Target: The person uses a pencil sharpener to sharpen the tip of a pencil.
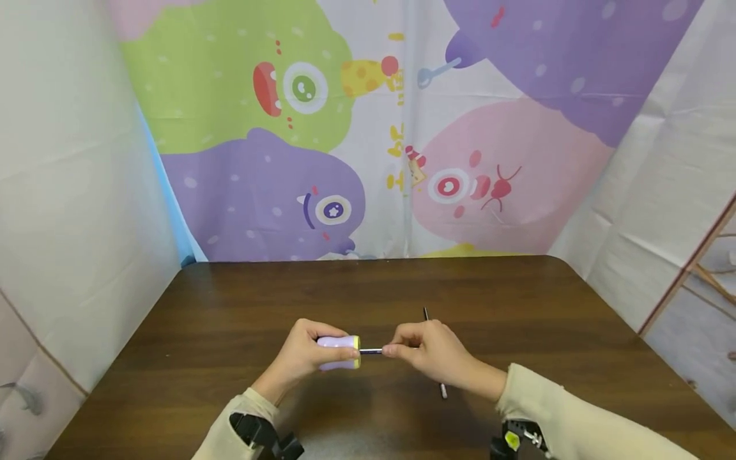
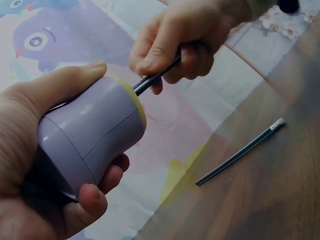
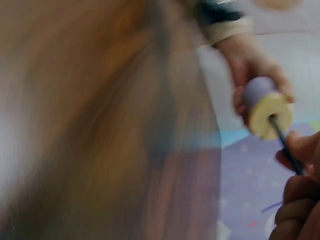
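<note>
A lavender pencil sharpener [image 1: 336, 342] with a yellow end is gripped by my left hand [image 1: 300, 350], thumb along one side and fingers curled round the other. My right hand [image 1: 434, 350] pinches a dark pencil [image 1: 370, 351] between thumb and fingers. One end of that pencil sits in the hole of the sharpener's yellow face [image 3: 260, 120], and its tip is hidden inside. In the left wrist view, the sharpener [image 2: 95, 117] is tilted, with a seam along its body.
A second dark pencil [image 2: 240, 153] with a white end lies on the brown wooden table [image 1: 230, 300], partly beneath the right hand in the head view. Behind the table hangs a cartoon-printed curtain [image 1: 379, 223]; pale fabric [image 1: 75, 160] flanks the sides.
</note>
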The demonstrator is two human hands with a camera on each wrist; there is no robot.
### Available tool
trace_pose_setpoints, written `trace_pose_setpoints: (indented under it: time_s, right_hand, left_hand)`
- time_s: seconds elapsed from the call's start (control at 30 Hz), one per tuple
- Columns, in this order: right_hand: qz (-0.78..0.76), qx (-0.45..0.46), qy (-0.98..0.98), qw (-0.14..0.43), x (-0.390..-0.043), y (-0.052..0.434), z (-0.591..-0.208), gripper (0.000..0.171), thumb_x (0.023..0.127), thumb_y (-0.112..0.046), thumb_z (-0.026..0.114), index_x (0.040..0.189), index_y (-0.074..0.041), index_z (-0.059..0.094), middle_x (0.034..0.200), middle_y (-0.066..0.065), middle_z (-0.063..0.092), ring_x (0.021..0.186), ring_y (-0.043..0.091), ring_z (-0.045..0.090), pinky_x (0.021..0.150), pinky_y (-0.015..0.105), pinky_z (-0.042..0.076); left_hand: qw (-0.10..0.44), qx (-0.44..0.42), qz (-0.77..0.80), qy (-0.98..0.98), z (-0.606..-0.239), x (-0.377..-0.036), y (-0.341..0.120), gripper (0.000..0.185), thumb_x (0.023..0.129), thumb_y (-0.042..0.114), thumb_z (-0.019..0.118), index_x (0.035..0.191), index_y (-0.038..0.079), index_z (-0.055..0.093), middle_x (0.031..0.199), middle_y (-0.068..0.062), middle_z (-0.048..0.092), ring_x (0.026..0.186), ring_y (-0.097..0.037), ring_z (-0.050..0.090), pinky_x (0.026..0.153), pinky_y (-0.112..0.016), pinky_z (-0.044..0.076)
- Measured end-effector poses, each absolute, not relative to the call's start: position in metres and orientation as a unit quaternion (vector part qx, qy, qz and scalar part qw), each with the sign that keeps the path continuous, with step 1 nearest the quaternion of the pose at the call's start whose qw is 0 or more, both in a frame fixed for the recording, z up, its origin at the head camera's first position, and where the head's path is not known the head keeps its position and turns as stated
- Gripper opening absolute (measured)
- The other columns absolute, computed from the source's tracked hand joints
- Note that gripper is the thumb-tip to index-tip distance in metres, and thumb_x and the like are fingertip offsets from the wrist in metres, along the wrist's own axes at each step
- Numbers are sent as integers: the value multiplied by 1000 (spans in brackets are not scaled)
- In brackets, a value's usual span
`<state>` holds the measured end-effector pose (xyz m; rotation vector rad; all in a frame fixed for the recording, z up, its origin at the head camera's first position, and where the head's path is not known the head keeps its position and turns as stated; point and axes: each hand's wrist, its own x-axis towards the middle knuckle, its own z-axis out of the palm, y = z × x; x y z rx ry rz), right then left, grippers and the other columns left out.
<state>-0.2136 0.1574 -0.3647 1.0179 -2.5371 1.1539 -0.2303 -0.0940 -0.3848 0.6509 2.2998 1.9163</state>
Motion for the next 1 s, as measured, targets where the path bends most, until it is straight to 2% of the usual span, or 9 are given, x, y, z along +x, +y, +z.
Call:
trace_pose_setpoints:
  time_s: [0.03, 0.13, 0.27, 0.4, 0.5, 0.67, 0.8, 0.9, 1.0]
  right_hand:
    - [410, 314, -856, 34, -214, 157, -360, 19, 90, -22, 74, 74, -14, 70, 61, -12, 55, 50, -1, 31, 45, 18, 26]
    - [483, 229, -835, -130, -219, 158, -349, 24, 93, -21, 71, 74, -6, 67, 57, -8, 42, 50, 5, 28, 46, 21, 24]
    - [539, 102, -773, -317, -228, 162, -344, 26, 97, -26, 64, 80, -5, 63, 49, -7, 27, 42, 6, 16, 40, 21, 15]
    - [515, 38, -743, -426, -235, 162, -350, 33, 102, -31, 53, 77, -9, 56, 48, -8, 23, 41, 4, 12, 39, 20, 11]
    - [494, 33, -742, -452, -238, 161, -357, 37, 104, -31, 48, 74, -10, 51, 48, -8, 23, 41, 5, 13, 39, 21, 12]
    - [499, 63, -755, -421, -239, 163, -356, 36, 105, -33, 48, 80, -7, 53, 48, -7, 24, 41, 6, 13, 40, 22, 12]
    - [509, 152, -776, -340, -239, 166, -347, 34, 104, -33, 52, 89, -2, 55, 52, -6, 26, 43, 7, 18, 41, 22, 16]
    - [460, 273, -817, -217, -234, 167, -343, 24, 102, -29, 58, 97, -5, 62, 59, -6, 45, 48, 6, 33, 44, 22, 28]
    - [328, 416, -847, -39, -227, 168, -343, 15, 99, -26, 64, 103, -12, 66, 73, -10, 60, 54, 1, 43, 51, 20, 39]
  left_hand:
    - [40, 213, 625, 750, -385, -230, -94, 30, 73, 6, 86, 94, -12, 74, 72, -9, 67, 53, -12, 54, 41, -24, 42]
    - [39, 217, 624, 750, -384, -230, -94, 30, 72, 4, 86, 94, -11, 74, 72, -10, 67, 52, -12, 54, 40, -24, 41]
    - [28, 234, 613, 754, -383, -230, -93, 30, 71, 4, 87, 93, -11, 75, 75, -12, 69, 56, -13, 57, 42, -25, 46]
    - [4, 254, 591, 766, -382, -230, -93, 30, 68, 7, 89, 90, -8, 76, 76, -11, 71, 61, -13, 61, 49, -26, 52]
    - [1, 254, 581, 773, -382, -231, -93, 29, 67, 9, 91, 89, -5, 77, 75, -9, 70, 61, -13, 61, 49, -27, 52]
    - [7, 249, 588, 769, -384, -234, -95, 29, 69, 7, 89, 90, -7, 76, 76, -10, 70, 61, -13, 61, 49, -27, 52]
    - [4, 240, 592, 770, -384, -235, -98, 29, 71, 7, 88, 92, -8, 76, 77, -12, 71, 60, -13, 60, 48, -26, 51]
    - [13, 229, 601, 766, -384, -235, -99, 28, 73, 7, 87, 94, -8, 76, 74, -11, 70, 57, -12, 58, 44, -26, 48]
    - [25, 219, 619, 754, -383, -235, -101, 29, 74, 7, 85, 95, -10, 75, 72, -9, 68, 55, -12, 57, 42, -26, 46]
